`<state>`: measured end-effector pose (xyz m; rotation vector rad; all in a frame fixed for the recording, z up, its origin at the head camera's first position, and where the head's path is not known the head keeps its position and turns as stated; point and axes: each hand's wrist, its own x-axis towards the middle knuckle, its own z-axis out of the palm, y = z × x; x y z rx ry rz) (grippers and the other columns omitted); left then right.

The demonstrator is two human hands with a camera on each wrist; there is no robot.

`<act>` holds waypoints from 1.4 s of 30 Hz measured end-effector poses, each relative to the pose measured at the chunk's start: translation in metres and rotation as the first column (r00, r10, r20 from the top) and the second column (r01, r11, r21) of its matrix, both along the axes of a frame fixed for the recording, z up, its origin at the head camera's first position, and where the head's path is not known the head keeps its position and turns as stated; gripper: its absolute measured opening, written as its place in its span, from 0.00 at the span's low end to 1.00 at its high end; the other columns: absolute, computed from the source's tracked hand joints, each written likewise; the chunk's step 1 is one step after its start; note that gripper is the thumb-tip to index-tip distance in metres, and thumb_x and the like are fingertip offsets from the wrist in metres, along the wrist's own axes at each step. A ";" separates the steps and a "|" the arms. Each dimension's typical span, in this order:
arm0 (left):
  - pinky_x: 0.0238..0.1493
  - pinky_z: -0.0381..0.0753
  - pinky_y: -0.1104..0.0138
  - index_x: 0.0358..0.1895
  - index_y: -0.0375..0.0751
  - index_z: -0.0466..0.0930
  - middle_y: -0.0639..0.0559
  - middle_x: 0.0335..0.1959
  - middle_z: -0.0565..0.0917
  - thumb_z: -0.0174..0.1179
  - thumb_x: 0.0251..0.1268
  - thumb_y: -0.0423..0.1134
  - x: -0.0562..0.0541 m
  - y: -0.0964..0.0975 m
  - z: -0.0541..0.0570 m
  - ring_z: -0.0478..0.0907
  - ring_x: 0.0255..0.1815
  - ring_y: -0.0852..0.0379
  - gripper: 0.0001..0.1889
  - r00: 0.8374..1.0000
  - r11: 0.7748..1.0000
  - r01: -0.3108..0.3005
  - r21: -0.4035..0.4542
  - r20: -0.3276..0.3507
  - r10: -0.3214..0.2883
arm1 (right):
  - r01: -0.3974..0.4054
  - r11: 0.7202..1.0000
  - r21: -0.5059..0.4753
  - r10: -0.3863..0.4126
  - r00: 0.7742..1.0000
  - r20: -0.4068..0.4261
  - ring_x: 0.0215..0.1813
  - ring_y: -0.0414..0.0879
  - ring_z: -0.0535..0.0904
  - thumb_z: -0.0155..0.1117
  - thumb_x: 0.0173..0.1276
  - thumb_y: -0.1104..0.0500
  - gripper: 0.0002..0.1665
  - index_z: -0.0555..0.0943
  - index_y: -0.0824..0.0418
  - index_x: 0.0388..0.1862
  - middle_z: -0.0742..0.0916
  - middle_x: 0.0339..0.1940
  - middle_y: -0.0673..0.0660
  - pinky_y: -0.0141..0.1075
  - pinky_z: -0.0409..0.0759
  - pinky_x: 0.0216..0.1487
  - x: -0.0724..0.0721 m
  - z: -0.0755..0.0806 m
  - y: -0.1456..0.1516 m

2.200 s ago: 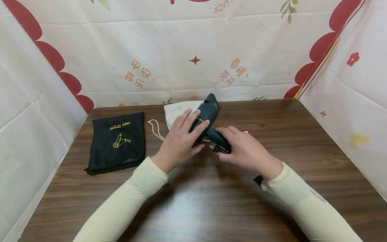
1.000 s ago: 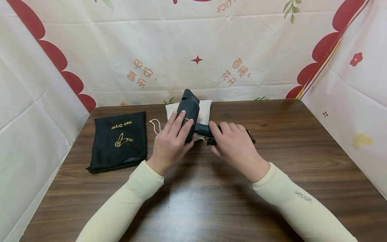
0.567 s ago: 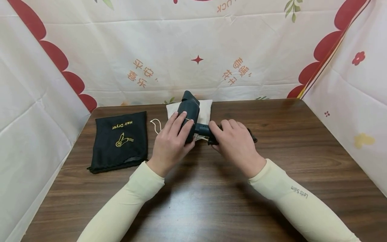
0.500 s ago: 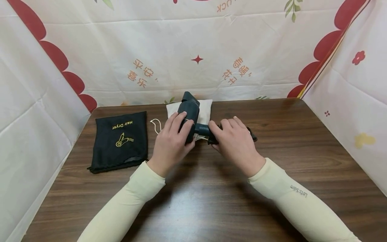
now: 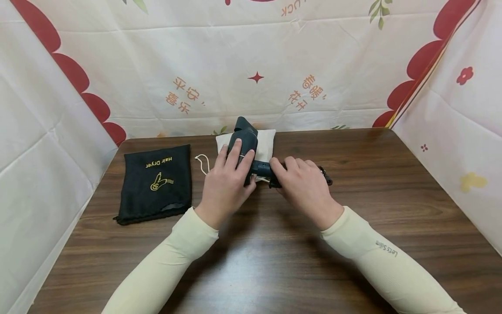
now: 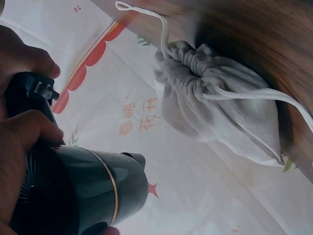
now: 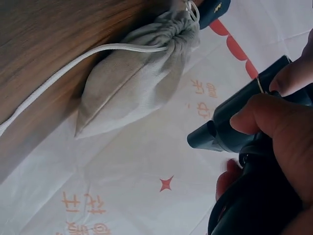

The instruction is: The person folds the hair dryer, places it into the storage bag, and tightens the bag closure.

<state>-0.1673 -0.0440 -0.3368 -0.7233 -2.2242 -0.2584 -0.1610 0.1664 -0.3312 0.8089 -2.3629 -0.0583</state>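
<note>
A dark teal hair dryer [image 5: 249,138] with a thin gold ring and a flat nozzle is held above the table, its nozzle toward the back wall. My left hand [image 5: 227,183] grips the dryer's round body; the left wrist view shows the vented rear end of the dryer [image 6: 85,176]. My right hand [image 5: 303,187] holds the handle together with a black cord bundle [image 5: 327,175], which pokes out at the right. A plug [image 6: 45,91] with metal prongs sticks out by the right hand. Behind the dryer lies a pale drawstring bag [image 5: 267,141], gathered at its mouth.
A flat black cloth pouch [image 5: 157,200] with yellow "Hair Dryer" lettering lies on the left of the brown wooden table [image 5: 372,183]. The bag's white cord [image 5: 202,160] loops out beside it. A printed curtain [image 5: 219,56] surrounds the table's back and sides.
The hair dryer has moved left and turned, so its handle points right. My right hand has moved up slightly with the handle. Lately the left hand's fingers have shifted a little on the body.
</note>
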 end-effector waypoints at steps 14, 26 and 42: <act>0.55 0.67 0.30 0.64 0.47 0.79 0.37 0.71 0.66 0.73 0.51 0.51 0.000 0.003 0.006 0.60 0.69 0.24 0.33 0.986 0.989 -0.104 -0.105 0.121 0.116 | -0.064 0.998 0.000 0.064 0.998 0.021 0.23 0.54 0.77 0.80 0.53 0.51 0.29 0.73 0.61 0.44 0.78 0.23 0.57 0.46 0.76 0.23 -0.016 -0.007 0.004; 0.28 0.83 0.43 0.59 0.44 0.81 0.36 0.69 0.70 0.71 0.49 0.44 0.000 -0.002 -0.003 0.72 0.59 0.25 0.29 0.995 0.998 -0.042 -0.036 0.085 0.045 | -0.088 0.996 0.003 0.088 0.996 -0.004 0.24 0.53 0.77 0.81 0.52 0.51 0.29 0.73 0.60 0.44 0.77 0.24 0.56 0.46 0.76 0.24 -0.016 -0.009 0.001; 0.41 0.81 0.41 0.57 0.42 0.82 0.36 0.68 0.70 0.69 0.50 0.41 0.009 -0.005 0.004 0.70 0.61 0.23 0.27 0.995 1.000 0.012 -0.017 0.097 -0.011 | -0.165 0.986 0.030 0.165 0.986 -0.010 0.23 0.52 0.76 0.80 0.52 0.52 0.29 0.73 0.60 0.45 0.77 0.23 0.56 0.44 0.77 0.25 -0.014 -0.003 0.006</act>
